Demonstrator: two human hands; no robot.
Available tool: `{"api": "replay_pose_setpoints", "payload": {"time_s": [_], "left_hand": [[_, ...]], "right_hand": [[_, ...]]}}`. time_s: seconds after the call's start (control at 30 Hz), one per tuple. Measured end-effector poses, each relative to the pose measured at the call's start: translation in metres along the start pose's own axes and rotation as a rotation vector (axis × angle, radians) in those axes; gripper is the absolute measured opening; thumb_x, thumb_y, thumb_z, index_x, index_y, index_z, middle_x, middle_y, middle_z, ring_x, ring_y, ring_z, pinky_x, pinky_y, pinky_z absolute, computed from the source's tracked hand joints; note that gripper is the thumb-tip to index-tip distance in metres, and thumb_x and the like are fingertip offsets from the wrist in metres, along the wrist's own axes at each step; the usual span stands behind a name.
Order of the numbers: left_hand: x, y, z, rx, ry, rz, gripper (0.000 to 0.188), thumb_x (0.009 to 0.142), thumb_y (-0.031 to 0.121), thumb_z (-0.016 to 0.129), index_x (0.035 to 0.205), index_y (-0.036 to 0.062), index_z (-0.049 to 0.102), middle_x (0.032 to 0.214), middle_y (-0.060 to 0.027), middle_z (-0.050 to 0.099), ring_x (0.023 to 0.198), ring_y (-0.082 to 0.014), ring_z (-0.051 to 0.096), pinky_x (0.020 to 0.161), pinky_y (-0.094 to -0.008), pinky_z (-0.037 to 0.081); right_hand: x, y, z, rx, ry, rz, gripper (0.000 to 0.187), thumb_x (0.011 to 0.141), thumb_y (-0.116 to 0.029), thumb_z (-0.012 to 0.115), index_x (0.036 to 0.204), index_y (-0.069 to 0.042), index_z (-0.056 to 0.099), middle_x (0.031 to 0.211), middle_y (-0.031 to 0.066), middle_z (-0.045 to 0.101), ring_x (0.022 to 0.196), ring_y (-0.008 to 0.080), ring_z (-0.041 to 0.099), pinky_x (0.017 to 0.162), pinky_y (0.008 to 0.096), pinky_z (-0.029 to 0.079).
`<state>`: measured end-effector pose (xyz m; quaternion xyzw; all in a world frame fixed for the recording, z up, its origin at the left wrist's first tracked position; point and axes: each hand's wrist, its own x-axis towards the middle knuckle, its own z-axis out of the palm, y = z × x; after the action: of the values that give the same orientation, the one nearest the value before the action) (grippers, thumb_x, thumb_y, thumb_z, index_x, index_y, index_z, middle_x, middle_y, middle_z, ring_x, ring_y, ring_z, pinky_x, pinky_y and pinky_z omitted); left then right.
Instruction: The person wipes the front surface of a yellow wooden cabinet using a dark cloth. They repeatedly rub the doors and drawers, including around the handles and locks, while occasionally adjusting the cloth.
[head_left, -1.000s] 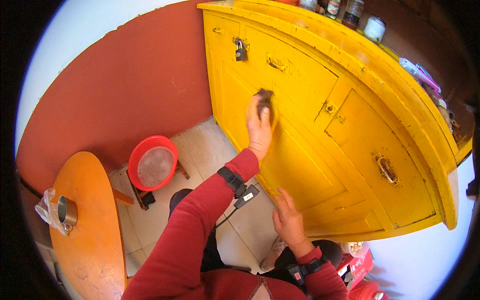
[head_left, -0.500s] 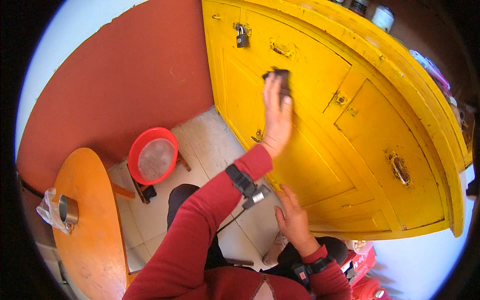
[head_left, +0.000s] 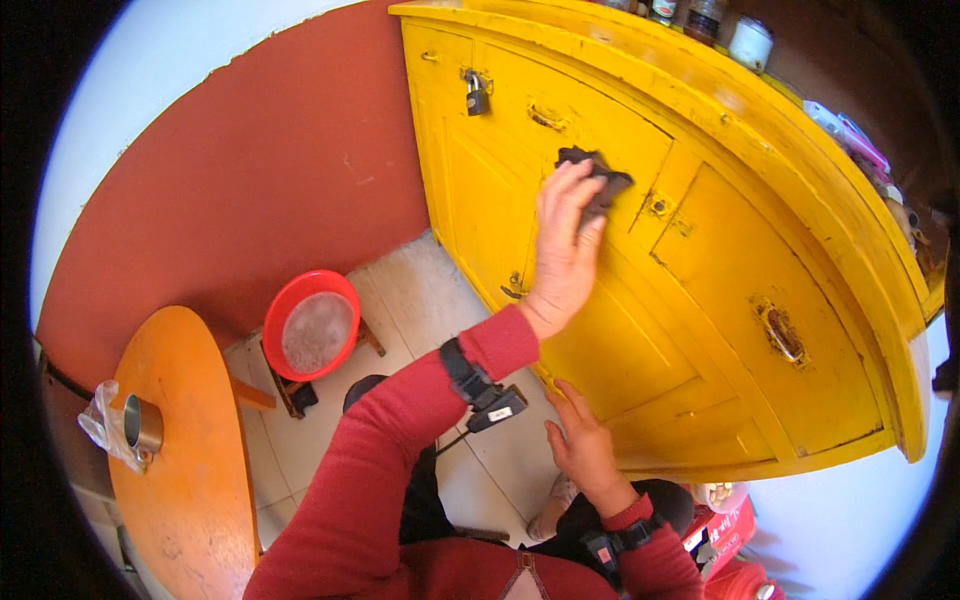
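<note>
A dark cloth [head_left: 606,188] is pressed against the front of a yellow wooden cabinet [head_left: 640,330], just below a drawer handle [head_left: 548,118]. My left hand [head_left: 565,240] holds that cloth under its fingers, the arm stretched up across the view. Lower down, my right hand [head_left: 584,440] rests with fingers extended at the cabinet's lower front and holds nothing. A padlock [head_left: 476,95] hangs at the drawer left of the cloth. Further right on the front is a worn metal handle [head_left: 780,332].
A red basin [head_left: 306,275] of cloudy water sits on a low wooden stool at the left. Nearer stands an orange table [head_left: 185,480] with a metal cup [head_left: 143,424] and a plastic bag [head_left: 100,420]. Jars [head_left: 750,45] stand on the cabinet top. A red box [head_left: 730,530] lies at lower right.
My left hand has slid the cloth to the right and slightly down along the cabinet front. My right hand stays nearly in place. The view has shifted a little.
</note>
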<state>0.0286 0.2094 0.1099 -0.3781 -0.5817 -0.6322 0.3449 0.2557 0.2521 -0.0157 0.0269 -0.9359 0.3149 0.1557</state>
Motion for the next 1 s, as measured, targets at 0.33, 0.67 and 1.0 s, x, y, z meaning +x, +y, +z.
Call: {"api": "replay_pose_setpoints", "payload": {"time_s": [0.33,0.67,1.0], "left_hand": [[-0.008,-0.007,0.02,0.124,-0.002,0.129,0.047,0.098,0.003,0.052,0.145,-0.0014,0.046,0.156,-0.0235,0.038,0.149,-0.0438,0.03,0.124,-0.0505,0.021],[0.027,-0.003,0.04,0.114,0.054,0.203,0.038,0.096,-0.002,0.055,0.134,0.0009,0.055,0.146,-0.0204,0.048,0.142,-0.0446,0.039,0.12,-0.0498,0.029],[-0.053,0.049,0.026,-0.035,-0.196,0.237,0.049,0.086,-0.007,0.062,0.134,0.0037,0.057,0.147,-0.0196,0.048,0.141,-0.0444,0.04,0.119,-0.0524,0.032]], "right_hand": [[-0.004,-0.002,-0.007,0.035,0.018,0.039,0.04,0.091,-0.008,0.067,0.129,-0.004,0.061,0.144,0.0188,0.056,0.125,0.041,0.059,0.101,0.0462,0.052],[-0.007,0.006,-0.006,-0.022,0.038,-0.004,0.043,0.091,-0.008,0.067,0.133,-0.004,0.059,0.145,0.0195,0.055,0.12,0.042,0.062,0.096,0.0447,0.055],[-0.009,0.012,0.005,-0.018,0.05,-0.009,0.044,0.088,-0.008,0.068,0.131,-0.004,0.061,0.144,0.0195,0.056,0.123,0.0409,0.061,0.098,0.0466,0.053]]}}
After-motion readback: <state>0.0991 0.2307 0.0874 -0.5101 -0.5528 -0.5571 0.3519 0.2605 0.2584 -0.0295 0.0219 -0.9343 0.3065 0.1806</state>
